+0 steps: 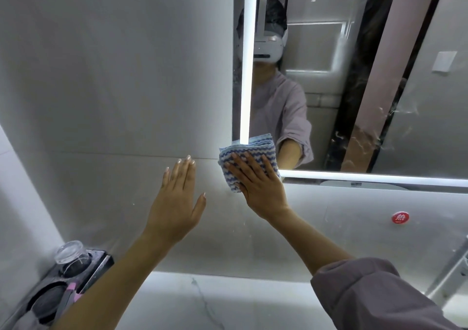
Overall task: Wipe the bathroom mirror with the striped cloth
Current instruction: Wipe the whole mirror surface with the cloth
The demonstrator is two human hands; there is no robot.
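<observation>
The bathroom mirror [405,63] fills the upper right, edged by lit strips on its left and bottom sides, with smears on its right part. A folded blue-and-white striped cloth [247,149] lies over the mirror's lower left corner, half on the glass and half on the wall tile. My right hand [255,182] presses flat on the cloth, fingers spread. Left of it, my left hand [177,203] rests flat and open against the wall tile, holding nothing.
A dark wall-mounted holder [83,271] at the lower left carries an upturned clear glass [72,253] and a pink-handled item. A red round sticker [400,217] sits on the wall under the mirror. A pale marble counter [202,301] lies below.
</observation>
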